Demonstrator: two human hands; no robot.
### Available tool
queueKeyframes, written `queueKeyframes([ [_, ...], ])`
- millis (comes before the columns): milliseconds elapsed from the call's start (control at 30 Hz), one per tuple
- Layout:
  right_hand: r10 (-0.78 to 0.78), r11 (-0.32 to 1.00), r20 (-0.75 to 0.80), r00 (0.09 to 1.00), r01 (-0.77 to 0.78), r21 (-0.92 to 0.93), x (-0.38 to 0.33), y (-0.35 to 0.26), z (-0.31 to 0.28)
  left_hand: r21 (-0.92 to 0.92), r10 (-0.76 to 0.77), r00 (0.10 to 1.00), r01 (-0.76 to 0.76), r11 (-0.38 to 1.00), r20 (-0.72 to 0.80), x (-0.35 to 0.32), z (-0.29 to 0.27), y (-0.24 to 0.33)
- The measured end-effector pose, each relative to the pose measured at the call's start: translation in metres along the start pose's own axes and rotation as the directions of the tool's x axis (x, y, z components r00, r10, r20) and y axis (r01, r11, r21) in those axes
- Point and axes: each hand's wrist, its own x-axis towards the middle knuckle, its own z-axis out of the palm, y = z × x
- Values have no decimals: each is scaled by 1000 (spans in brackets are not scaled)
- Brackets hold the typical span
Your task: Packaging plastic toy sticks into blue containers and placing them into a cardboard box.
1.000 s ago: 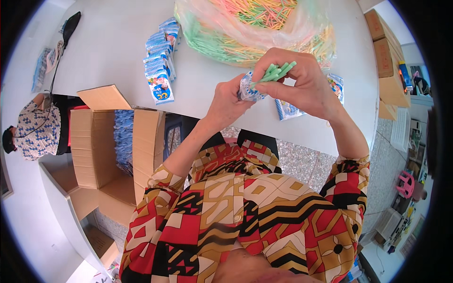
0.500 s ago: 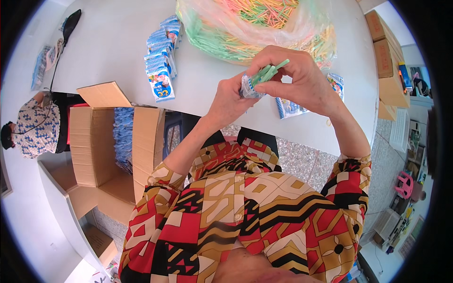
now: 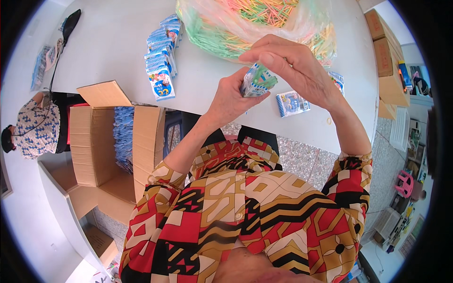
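Green sticks [image 3: 262,77] just slid deeper into the little packet [image 3: 251,86]; my left hand [image 3: 231,99] grips it, right hand [image 3: 295,66] pinching on top.

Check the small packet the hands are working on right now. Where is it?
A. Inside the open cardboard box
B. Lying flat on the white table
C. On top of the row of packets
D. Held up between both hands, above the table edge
D. The small packet with green sticks poking out is gripped by the left hand from below and the right hand from above, clear of the white table.
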Motion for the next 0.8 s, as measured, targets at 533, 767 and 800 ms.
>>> queueKeyframes([
  [533,-91,993,97,991,97,-61,1,5,23,-31,93,995,-93,995,20,1,-4,4],
  [767,71,869,93,993,-107,483,-3,26,11,-210,87,987,-58,976,133,-2,-17,3],
  [800,78,853,151,985,-145,502,-5,33,15,-205,86,989,-60,977,124,-3,-17,3],
])
